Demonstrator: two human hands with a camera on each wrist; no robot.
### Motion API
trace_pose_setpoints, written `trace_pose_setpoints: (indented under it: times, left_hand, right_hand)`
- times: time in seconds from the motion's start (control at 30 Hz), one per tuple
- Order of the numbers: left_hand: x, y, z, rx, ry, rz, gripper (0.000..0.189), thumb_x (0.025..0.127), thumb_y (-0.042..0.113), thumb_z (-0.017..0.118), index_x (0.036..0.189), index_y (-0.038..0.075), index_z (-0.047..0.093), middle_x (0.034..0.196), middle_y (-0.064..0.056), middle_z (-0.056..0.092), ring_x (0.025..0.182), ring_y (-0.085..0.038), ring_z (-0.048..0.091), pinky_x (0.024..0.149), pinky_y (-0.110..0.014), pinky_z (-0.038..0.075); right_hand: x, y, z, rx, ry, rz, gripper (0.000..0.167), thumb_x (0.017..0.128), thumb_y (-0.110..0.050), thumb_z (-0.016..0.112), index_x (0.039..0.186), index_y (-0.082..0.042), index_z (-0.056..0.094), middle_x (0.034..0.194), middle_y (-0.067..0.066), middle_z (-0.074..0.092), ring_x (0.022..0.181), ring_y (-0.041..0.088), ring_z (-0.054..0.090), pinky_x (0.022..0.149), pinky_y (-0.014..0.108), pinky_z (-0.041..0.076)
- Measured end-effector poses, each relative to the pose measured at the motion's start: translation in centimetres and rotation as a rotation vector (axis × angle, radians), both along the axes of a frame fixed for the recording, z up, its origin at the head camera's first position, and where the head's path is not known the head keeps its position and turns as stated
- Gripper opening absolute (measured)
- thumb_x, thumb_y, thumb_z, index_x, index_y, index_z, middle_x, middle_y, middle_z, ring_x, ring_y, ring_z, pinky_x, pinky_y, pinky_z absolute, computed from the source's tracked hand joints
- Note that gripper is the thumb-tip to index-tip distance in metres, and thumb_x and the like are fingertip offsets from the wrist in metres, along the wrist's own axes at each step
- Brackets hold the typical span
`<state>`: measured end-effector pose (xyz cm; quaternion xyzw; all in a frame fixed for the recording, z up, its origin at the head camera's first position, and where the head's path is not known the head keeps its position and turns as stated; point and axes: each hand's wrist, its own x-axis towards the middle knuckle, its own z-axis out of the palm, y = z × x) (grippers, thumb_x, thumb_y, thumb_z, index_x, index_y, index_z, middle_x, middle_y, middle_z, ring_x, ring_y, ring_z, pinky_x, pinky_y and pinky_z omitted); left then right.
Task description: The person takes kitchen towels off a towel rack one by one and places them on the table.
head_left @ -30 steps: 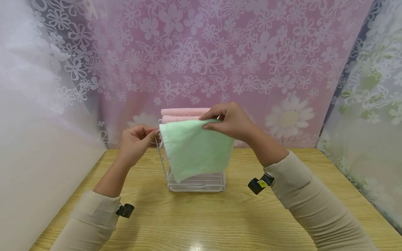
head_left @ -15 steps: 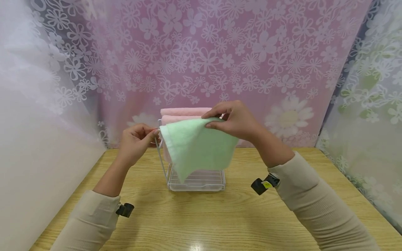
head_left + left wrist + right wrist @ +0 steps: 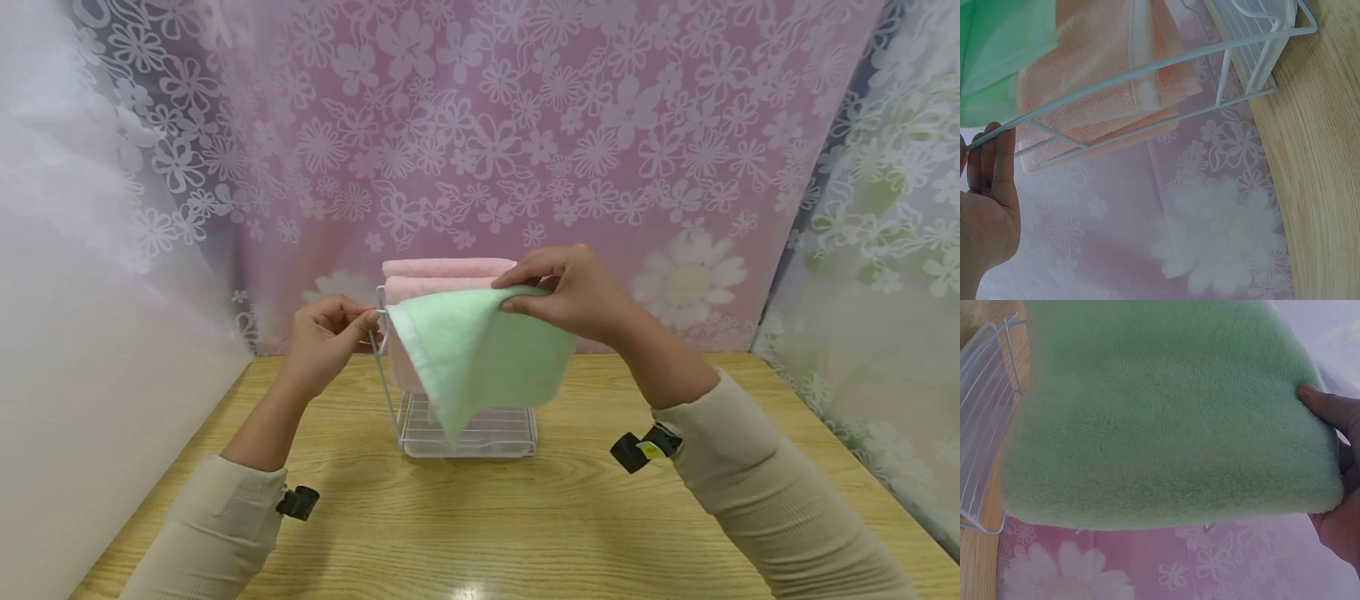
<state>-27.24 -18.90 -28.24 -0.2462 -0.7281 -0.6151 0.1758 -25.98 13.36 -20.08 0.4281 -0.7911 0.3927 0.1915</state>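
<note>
A folded light green towel (image 3: 510,354) hangs from my right hand (image 3: 581,292), which pinches its top edge between thumb and fingers. The towel's front left corner droops to a point in the head view; its broad fuzzy face fills the right wrist view. My left hand (image 3: 326,337) grips the upper left corner of a white wire rack (image 3: 384,375). In the left wrist view the fingers (image 3: 1002,165) curl round the rack's side bar. Behind the green towel, two pink towels (image 3: 442,287) hang over the rack. The green towel hides most of the rack's upper front.
The rack's base, a white tray under a wire grid (image 3: 495,433), stands on the wooden table (image 3: 465,525). A pink floral curtain (image 3: 495,150) hangs behind, with pale sheeting on the left and right sides.
My right hand has moved a little to the right, drawing the green towel along. The towel's left part has folded inward, showing more of the pink towel. My left hand has stayed in place.
</note>
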Motion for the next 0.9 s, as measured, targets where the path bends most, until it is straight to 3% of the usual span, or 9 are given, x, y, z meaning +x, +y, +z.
trace_pose_setpoints:
  times: [0.23, 0.5, 0.77, 0.9]
  left_hand:
    - [0.1, 0.1, 0.0, 0.009, 0.009, -0.001, 0.022, 0.093, 0.004, 0.065, 0.095, -0.017, 0.061, 0.075, -0.011, 0.069, 0.066, -0.017, 0.068, 0.065, -0.036, 0.061]
    - [0.1, 0.1, 0.2, -0.006, 0.012, 0.011, 0.019, 0.093, 0.006, 0.066, 0.093, -0.013, 0.064, 0.075, -0.012, 0.069, 0.066, -0.016, 0.068, 0.066, -0.036, 0.061]
    - [0.1, 0.1, 0.2, -0.030, 0.010, 0.026, 0.018, 0.093, 0.008, 0.066, 0.093, -0.011, 0.065, 0.079, -0.024, 0.067, 0.066, -0.018, 0.068, 0.066, -0.036, 0.061]
    - [0.1, 0.1, 0.2, -0.033, 0.009, 0.025, 0.018, 0.093, 0.007, 0.066, 0.093, -0.010, 0.065, 0.079, -0.021, 0.068, 0.067, -0.019, 0.068, 0.066, -0.036, 0.061]
  right_hand:
    - [0.3, 0.3, 0.1, 0.004, -0.007, -0.003, 0.020, 0.078, 0.001, 0.081, 0.097, -0.003, 0.077, 0.094, 0.006, 0.073, 0.085, 0.015, 0.066, 0.069, 0.030, 0.060]
    - [0.7, 0.6, -0.2, -0.002, 0.018, 0.009, 0.020, 0.077, 0.002, 0.081, 0.096, -0.004, 0.078, 0.092, 0.004, 0.073, 0.083, 0.013, 0.066, 0.068, 0.032, 0.061]
    - [1.0, 0.9, -0.5, -0.036, 0.011, 0.034, 0.021, 0.076, 0.007, 0.080, 0.095, -0.002, 0.077, 0.092, 0.007, 0.073, 0.083, 0.012, 0.066, 0.068, 0.030, 0.061]
    - [1.2, 1.2, -0.7, -0.041, 0.017, 0.035, 0.022, 0.075, 0.008, 0.080, 0.094, -0.002, 0.077, 0.092, 0.006, 0.073, 0.085, 0.011, 0.066, 0.068, 0.030, 0.061]
